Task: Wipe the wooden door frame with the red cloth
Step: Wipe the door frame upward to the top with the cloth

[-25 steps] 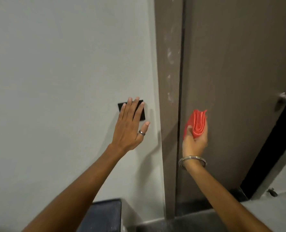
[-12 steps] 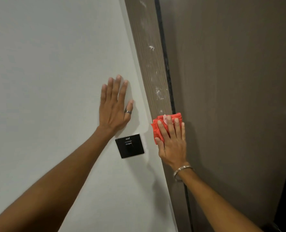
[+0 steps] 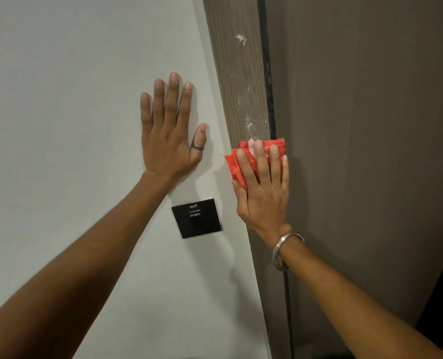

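Shifted up the frame (image 3: 237,73): right hand (image 3: 264,200), fingers together, pressing folded red cloth (image 3: 232,164) on grained wood below white smears (image 3: 248,123). Left hand (image 3: 169,149), fingers spread, flat on smooth wall (image 3: 72,99) above square black plate (image 3: 197,218).

Both arms outstretched; left hand (image 3: 168,146) flat, fingers (image 3: 173,99) spread; right hand (image 3: 263,195) flat, palm forward.

Pale wall (image 3: 72,73), black square panel (image 3: 196,218) on it, wooden door frame (image 3: 237,81) (white-smeared) under red cloth (image 3: 231,165)

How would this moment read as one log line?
right hand: presses red cloth on door frame | left hand: flat on wall | white smears above cloth
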Available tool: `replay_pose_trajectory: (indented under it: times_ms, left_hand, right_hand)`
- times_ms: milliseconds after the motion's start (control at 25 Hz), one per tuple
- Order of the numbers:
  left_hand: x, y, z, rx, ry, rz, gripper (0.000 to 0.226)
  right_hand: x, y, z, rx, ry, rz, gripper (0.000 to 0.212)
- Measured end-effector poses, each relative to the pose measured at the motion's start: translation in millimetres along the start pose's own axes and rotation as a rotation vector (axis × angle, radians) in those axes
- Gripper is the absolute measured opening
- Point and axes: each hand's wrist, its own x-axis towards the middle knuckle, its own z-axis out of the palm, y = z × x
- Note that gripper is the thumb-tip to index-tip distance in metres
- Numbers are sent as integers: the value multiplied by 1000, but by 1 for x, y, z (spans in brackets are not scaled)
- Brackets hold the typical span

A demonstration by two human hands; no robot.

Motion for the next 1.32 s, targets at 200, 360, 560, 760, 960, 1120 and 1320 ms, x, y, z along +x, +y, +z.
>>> replay_pose_trajectory:
  times_ms: [200,360,560,760,960,1120,1320]
  left_hand:
    - [0,0,-4,-22,3,3,75]
    - [0,2,-9,-26,-12,-4,74]
    - [0,0,-6,-27,-10,-1,75]
    - [1,-1,-5,-18,-8,-5,76]
    - [0,-1,-5,-6,-21,-23,76]
    - [1,-1,-6,-26,-38,-24,77]
    - [0,3,-16,-44,-71,-41,75]
  right_hand:
    - [-59,8,-16,-1,-153,-50,81]
    - [-43,4,-20,46,-143,-9,70]
    - [15,1,-4,15,13,-16,66]
    - [-45,6,-6,-51,-36,-59,72]
    - [0,1,-19,-5,-39,-76,69]
    - [94,-4,-24,-4,20,-56,62]
    - [24,-4,-29,-85,-76,-76,64]
